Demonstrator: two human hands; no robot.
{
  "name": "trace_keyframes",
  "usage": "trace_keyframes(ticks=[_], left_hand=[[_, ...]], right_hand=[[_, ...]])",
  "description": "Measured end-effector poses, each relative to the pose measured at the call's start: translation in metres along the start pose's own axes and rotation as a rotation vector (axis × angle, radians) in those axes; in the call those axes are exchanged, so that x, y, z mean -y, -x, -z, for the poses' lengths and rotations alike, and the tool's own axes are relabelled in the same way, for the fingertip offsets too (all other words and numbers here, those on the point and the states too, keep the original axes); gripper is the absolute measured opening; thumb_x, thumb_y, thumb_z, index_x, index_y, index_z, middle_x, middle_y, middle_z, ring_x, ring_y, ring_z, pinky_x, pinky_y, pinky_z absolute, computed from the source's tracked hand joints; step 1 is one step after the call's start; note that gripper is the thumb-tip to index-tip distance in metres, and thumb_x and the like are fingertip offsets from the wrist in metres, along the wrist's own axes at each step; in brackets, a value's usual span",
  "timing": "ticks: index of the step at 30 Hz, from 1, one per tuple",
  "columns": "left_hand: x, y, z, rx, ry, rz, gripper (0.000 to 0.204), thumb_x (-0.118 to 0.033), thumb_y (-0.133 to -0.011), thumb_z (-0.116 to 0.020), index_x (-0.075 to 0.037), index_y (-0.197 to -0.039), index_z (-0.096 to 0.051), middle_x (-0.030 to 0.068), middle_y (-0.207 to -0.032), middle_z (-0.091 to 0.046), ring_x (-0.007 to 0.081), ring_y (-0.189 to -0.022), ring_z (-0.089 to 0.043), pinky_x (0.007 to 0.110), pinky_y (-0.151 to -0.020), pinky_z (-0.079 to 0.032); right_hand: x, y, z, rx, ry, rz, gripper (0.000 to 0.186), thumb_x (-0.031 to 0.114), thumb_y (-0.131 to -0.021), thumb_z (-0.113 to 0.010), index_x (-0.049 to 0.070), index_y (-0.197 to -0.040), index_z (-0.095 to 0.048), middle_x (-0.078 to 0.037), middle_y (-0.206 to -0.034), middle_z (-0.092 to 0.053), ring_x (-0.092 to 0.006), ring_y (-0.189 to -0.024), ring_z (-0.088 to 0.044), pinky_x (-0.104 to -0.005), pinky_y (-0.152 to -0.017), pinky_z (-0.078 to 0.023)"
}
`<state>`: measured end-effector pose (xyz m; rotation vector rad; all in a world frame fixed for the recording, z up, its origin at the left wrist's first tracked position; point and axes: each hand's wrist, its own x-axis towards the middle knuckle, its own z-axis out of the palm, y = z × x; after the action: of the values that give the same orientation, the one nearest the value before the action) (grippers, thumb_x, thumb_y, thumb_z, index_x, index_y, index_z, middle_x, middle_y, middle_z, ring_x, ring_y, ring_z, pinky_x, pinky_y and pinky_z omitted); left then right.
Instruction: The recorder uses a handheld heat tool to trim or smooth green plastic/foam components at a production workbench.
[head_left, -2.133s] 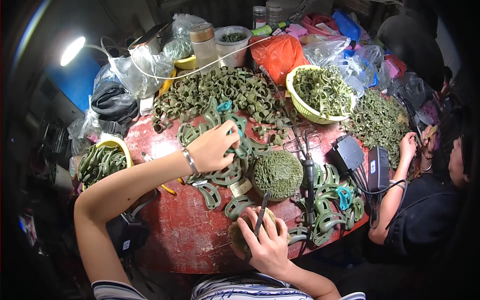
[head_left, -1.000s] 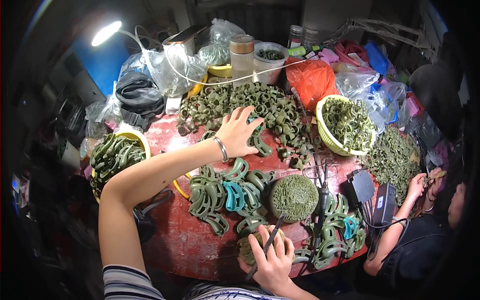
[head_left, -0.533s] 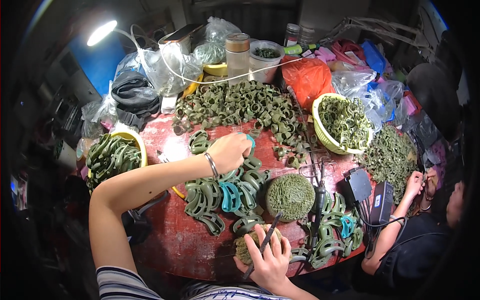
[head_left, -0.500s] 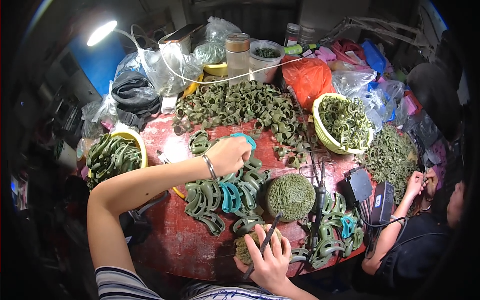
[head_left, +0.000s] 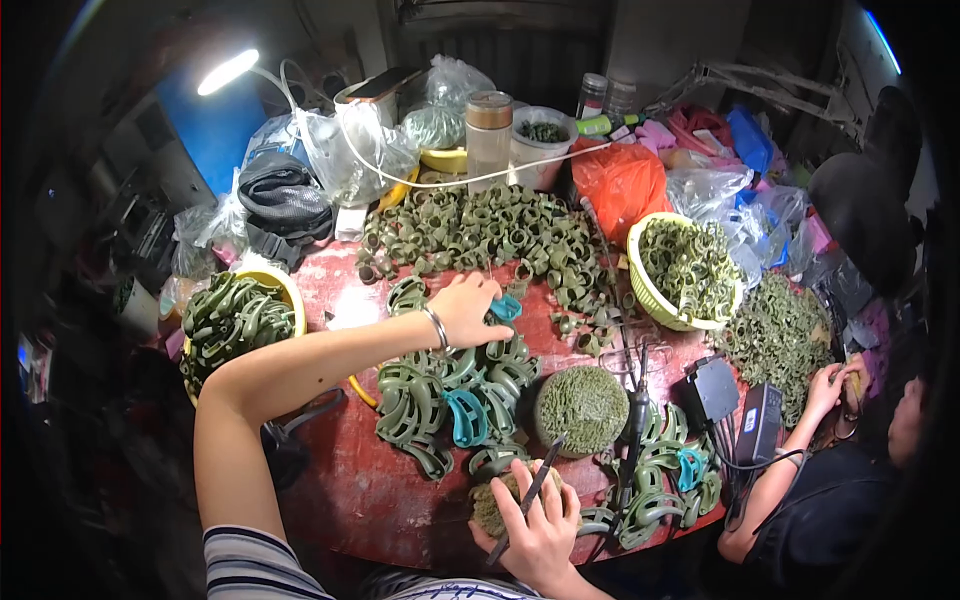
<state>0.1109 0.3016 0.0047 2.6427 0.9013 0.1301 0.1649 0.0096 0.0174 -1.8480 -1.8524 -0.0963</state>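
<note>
My left hand is over the pile of green curved clip-like pieces at the table's middle. Its thumb and fingers are apart, around a teal curved piece at their tips; whether they touch it is hard to see. Another teal piece lies in the pile. At the table's front edge my right hand is closed on a slim dark stick-like tool, slanting across its fingers. Under that hand is a rough greenish round lump, partly hidden. A round block with a crumbly green top stands just beyond.
Small green ring-like parts are heaped at the back. A yellow basket of green pieces stands right, another yellow container left. Black boxes with cables lie right. A co-worker's hands are at the far right.
The whole view has shifted slightly. My left hand's fingers have spread, and the teal piece at their tips now shows more, lower and nearer the thumb. The right hand stays nearly the same.
</note>
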Motion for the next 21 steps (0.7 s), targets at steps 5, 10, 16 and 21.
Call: trace_keyframes(ticks=[5, 10, 16, 21], left_hand=[[0.001, 0.001, -0.004, -0.019, 0.201, -0.147, 0.023, -0.018, -0.067, -0.056, -0.003, -0.084, -0.055, 0.0137, -0.078, -0.059, 0.0305, -0.076, -0.057, 0.038, -0.069, -0.045], [0.001, 0.014, 0.009, 0.009, 0.322, -0.272, 0.013, -0.012, -0.065, -0.057, -0.005, -0.076, -0.057, 0.0096, -0.075, -0.059, 0.0251, -0.073, -0.058, 0.034, -0.066, -0.046], [-0.019, 0.047, 0.036, 0.181, 0.419, -0.344, 0.013, -0.012, -0.068, -0.058, -0.005, -0.078, -0.058, 0.0081, -0.076, -0.059, 0.0228, -0.073, -0.058, 0.033, -0.066, -0.046], [-0.028, 0.08, 0.054, 0.354, 0.425, -0.476, 0.019, -0.019, -0.073, -0.062, -0.007, -0.088, -0.061, 0.0079, -0.087, -0.061, 0.0209, -0.079, -0.058, 0.031, -0.071, -0.046]], right_hand=[[0.001, -0.001, 0.002, -0.071, -0.118, -0.033, 0.052, 0.023, -0.057, -0.07, 0.007, -0.105, -0.056, -0.016, -0.117, -0.05, -0.0365, -0.107, -0.046, -0.0491, -0.087, -0.036], [-0.002, 0.005, 0.001, 0.009, 0.016, 0.03, 0.052, 0.027, -0.059, -0.07, 0.008, -0.106, -0.057, -0.016, -0.119, -0.049, -0.0363, -0.11, -0.044, -0.0487, -0.089, -0.034], [-0.005, 0.01, -0.005, 0.04, 0.041, 0.007, 0.054, 0.028, -0.061, -0.068, 0.011, -0.11, -0.054, -0.014, -0.122, -0.047, -0.0351, -0.114, -0.042, -0.0488, -0.091, -0.032], [0.0, 0.006, -0.009, 0.025, 0.033, 0.025, 0.05, 0.033, -0.06, -0.068, 0.008, -0.102, -0.058, -0.015, -0.117, -0.051, -0.0347, -0.113, -0.042, -0.0465, -0.088, -0.03]])
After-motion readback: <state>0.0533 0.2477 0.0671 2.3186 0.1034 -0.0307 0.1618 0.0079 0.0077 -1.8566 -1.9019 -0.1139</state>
